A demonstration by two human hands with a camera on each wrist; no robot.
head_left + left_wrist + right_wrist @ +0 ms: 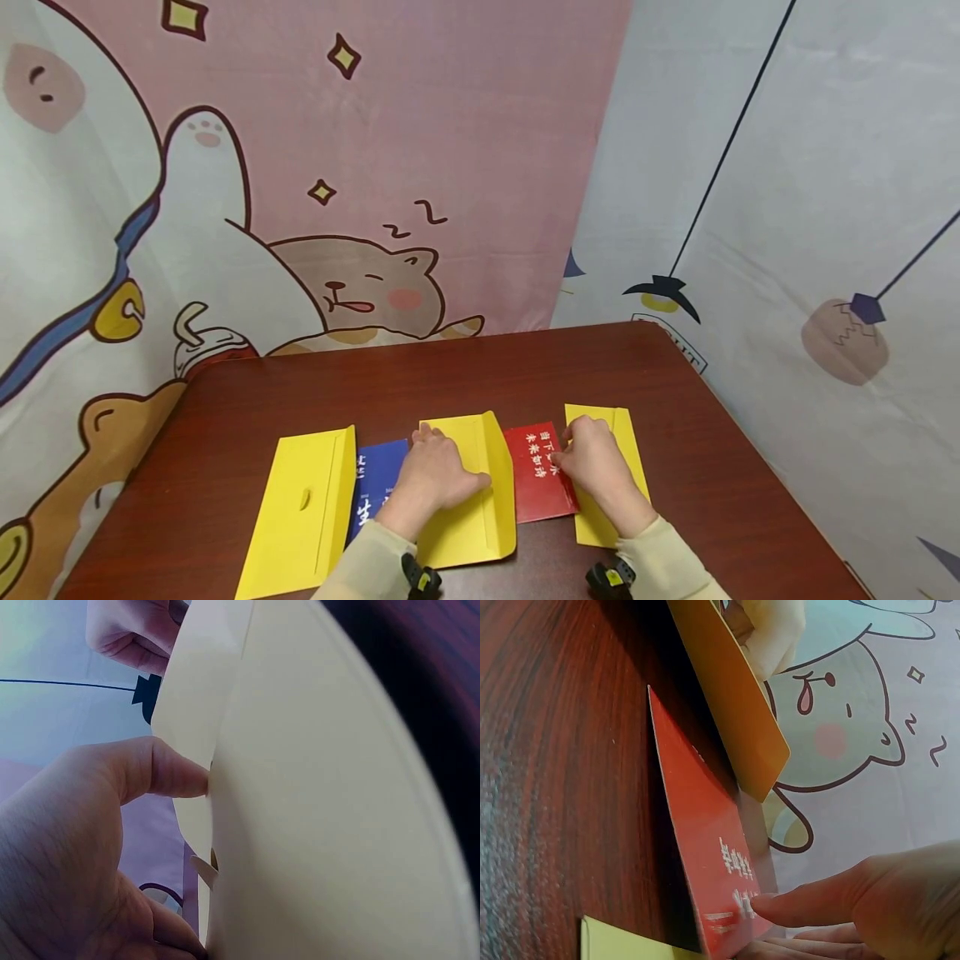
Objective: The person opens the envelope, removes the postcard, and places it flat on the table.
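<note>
Left hand: rests on the middle envelope, thumb held out by its flap, probably to steady it.
Right hand: pinches the red card near its right edge, perhaps for easy lifting.
Red card: between middle envelope and right envelope.
Blue card: left of middle envelope, partly hidden.

red card: "未来如诗"; blue card: "生"
</note>
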